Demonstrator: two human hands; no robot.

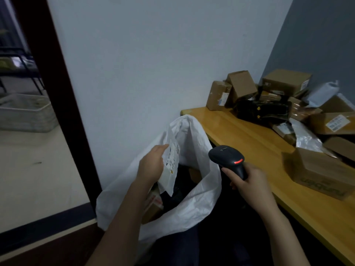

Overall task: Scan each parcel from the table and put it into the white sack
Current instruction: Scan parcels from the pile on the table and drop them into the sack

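Observation:
My left hand grips a flat white parcel with a printed label, holding it upright over the open mouth of the white sack. My right hand holds a black handheld scanner by its handle, its red light lit, just right of the sack. Inside the sack lie a brown box and dark items. More parcels are piled on the wooden table to the right.
A brown cardboard box sits close to the table's front edge near my right hand. The sack stands on the floor between the table's left end and a dark door frame. A pale crate lies beyond the doorway.

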